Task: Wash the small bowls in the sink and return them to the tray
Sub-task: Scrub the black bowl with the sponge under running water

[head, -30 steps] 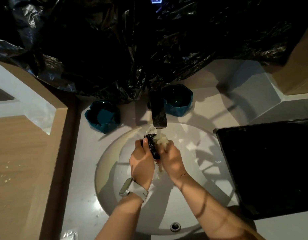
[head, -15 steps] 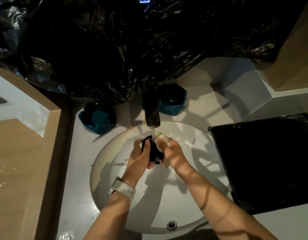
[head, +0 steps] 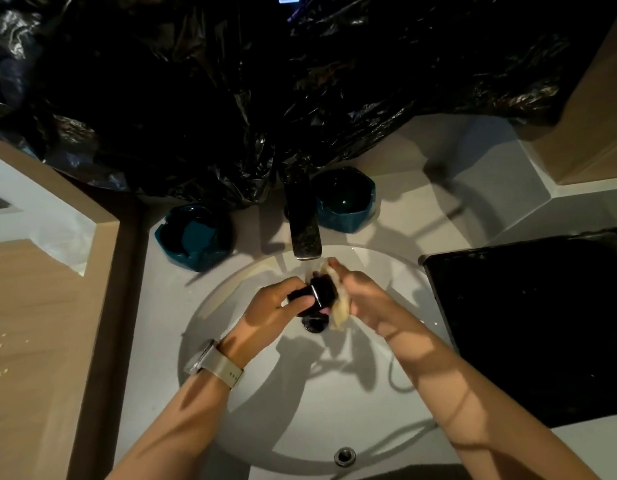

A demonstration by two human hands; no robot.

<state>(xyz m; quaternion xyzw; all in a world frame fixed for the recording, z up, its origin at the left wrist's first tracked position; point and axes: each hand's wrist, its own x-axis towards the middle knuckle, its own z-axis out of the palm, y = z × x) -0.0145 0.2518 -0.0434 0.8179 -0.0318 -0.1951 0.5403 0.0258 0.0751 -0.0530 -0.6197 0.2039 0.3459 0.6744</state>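
Scrubbing a small bowl under the faucet [head: 305, 233]
Left hand [head: 272, 304] grips the small dark bowl [head: 322, 292] mid-frame; right hand [head: 360, 296] clamps a pale sponge [head: 340, 311] against it.

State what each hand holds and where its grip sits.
Left hand grips the small dark bowl by its left side and rim. Right hand grips a pale cloth against the bowl's right side.

Black small bowl [head: 322, 291]; white sink [head: 300, 410]; black tray [head: 542, 323]; teal dishes [head: 196, 237]; pale cloth [head: 340, 311].
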